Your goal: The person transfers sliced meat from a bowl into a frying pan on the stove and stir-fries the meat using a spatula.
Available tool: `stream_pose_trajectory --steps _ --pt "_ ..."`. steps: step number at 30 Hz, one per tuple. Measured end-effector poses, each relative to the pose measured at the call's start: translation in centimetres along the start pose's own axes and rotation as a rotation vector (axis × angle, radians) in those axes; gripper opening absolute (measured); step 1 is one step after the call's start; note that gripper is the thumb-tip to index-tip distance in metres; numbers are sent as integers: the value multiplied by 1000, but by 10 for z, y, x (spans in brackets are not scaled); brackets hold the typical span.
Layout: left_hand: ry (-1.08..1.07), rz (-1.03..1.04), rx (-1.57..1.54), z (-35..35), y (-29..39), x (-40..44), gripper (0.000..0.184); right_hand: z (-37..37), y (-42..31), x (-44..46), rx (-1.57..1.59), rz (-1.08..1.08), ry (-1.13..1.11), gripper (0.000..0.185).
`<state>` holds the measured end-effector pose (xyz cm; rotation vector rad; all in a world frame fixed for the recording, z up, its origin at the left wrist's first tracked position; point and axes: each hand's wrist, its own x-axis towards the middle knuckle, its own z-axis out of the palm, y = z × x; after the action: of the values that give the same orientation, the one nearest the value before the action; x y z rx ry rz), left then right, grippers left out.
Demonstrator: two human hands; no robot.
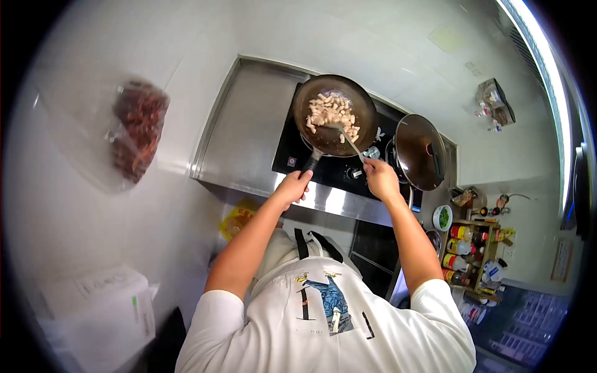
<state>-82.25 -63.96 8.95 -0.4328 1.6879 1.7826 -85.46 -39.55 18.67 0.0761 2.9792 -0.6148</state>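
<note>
A dark wok (pixel 305 133) sits over the left burner of the black gas stove (pixel 283 155). My left hand (pixel 292 188) is closed around its black handle (pixel 313 161). Pale chopped pieces, which look like cooked meat (pixel 329 110), are heaped in the wok. My right hand (pixel 380 178) grips the handle of a metal spatula (pixel 351 142). The spatula's blade end rests among the pieces and is partly hidden by them. Just to the right of my right hand stands a second pan with a glass lid (pixel 415 155).
Bottles of sauce (pixel 457 247) crowd a wooden rack (pixel 482 261) at right, near a bowl of chopped greens (pixel 443 217). A bag of dried red food (pixel 140 130) hangs on the left wall. Steel counter (pixel 245 118) extends left of the stove. A yellow bag (pixel 236 221) is below it.
</note>
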Motion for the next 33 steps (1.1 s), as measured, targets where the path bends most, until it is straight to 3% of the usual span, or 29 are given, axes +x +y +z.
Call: stream_pose_trajectory --steps 4,6,9,12,16,21,24,25,26,28,29,33 --pt "-36 -21 18 -5 -2 1 38 3 -8 34 200 73 107 28" --pt "-48 -45 -13 -7 -1 3 37 5 -9 52 213 -13 204 28" --pt "-80 -61 -240 -7 -5 8 33 42 -5 82 245 79 146 27" --pt "-106 -76 -252 -7 -4 9 33 43 -18 50 357 -3 -73 27" --pt "-50 -72 -144 -1 -3 10 33 -9 3 14 139 -144 -157 28" --pt "-36 -78 -88 1 -3 11 38 -94 17 -8 117 -96 -215 26" --pt "2 -64 -27 2 1 9 43 -102 12 -11 35 -31 -395 25" --pt "10 -56 8 2 0 9 44 -78 18 -6 60 -100 -331 25" --pt "16 -46 41 4 -1 9 46 -57 11 1 97 -6 -330 25" --pt "22 -36 38 6 5 6 47 -13 3 25 70 -168 -197 26" --pt "29 -43 47 6 6 4 45 1 -8 37 59 -133 -128 26" --pt "45 -54 50 3 7 2 43 17 -22 73 83 -125 20 26"
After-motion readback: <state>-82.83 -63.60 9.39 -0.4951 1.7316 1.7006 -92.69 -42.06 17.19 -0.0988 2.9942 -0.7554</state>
